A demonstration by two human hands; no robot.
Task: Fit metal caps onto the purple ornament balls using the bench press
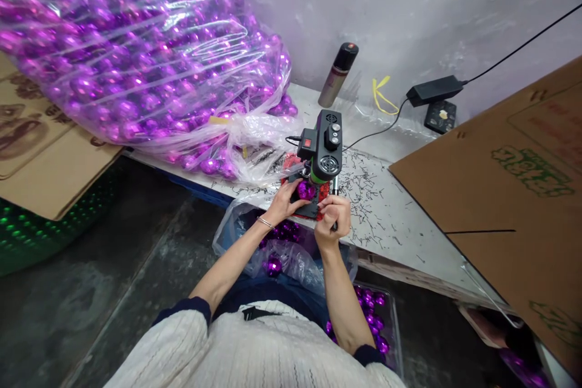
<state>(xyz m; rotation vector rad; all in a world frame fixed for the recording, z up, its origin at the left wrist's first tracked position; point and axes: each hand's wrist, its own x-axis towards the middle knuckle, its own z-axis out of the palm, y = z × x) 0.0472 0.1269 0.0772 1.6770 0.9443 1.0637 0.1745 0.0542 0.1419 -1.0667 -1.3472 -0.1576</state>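
A shiny purple ball ornament (306, 190) rests between the thumb and fingers of my left hand (282, 203), under the head of a small black tabletop machine (328, 139). Round knobs, vents and a red switch show on top of the machine. My right hand (334, 218) is closed at the machine's right front, around a black handle (335, 226) that is mostly covered by the fingers. Below my hands, a clear plastic bag (231, 227) holds more purple balls, and one loose purple ball (273, 266) sits on its near side.
A large clear bag of purple balls (150, 54) fills the left of the white table (400, 218). Behind the machine stand a spray can (336, 76) and a black power adapter (435, 91). Dark thin scraps litter the tabletop. A cardboard box (509, 194) stands right; a tray of balls (393, 315) sits below.
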